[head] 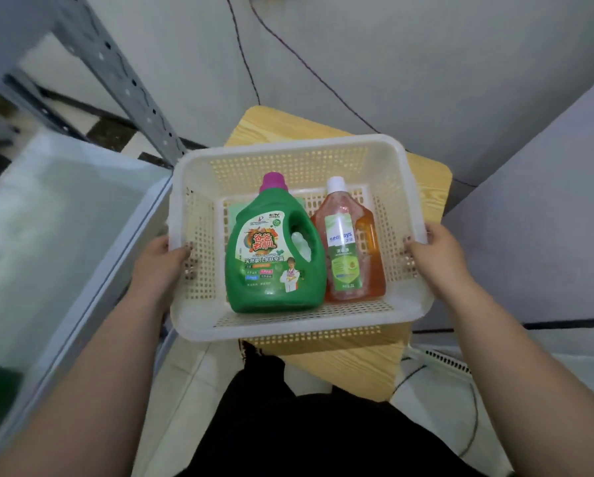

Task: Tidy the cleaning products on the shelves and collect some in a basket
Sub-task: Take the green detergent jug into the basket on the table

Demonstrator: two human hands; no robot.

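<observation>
The white basket (288, 146) is out in front of the person, over a small wooden stool (423, 187). I cannot tell if it sits on the stool or hangs just above it. The left hand (158, 259) holds the left rim with its fingers curled over the edge, and the right hand (436, 256) holds the right rim the same way. A green bottle (271, 256) and an orange bottle (350, 249) lie flat in the basket, side by side and touching, with their caps pointing away from the person. Nothing holds them in place, so if one hand dips, I think they may slide to the low side and pull the basket over. If a cap is loose, soap may drip out through the holes. The basket is wider than the stool, so if it is set down off the middle it may tip off. It is also close to the grey shelf (48, 218) on the left and could bump it. Thin wires (247, 63) lie on the floor and could catch a foot. The green bottle has big red and yellow Chinese writing, a line of white Chinese writing under it, and a cartoon person in a white coat. The orange bottle has a green and white label with blue letters that look like "seaways", though a shine hides the middle. The small print is too blurry to read.
</observation>
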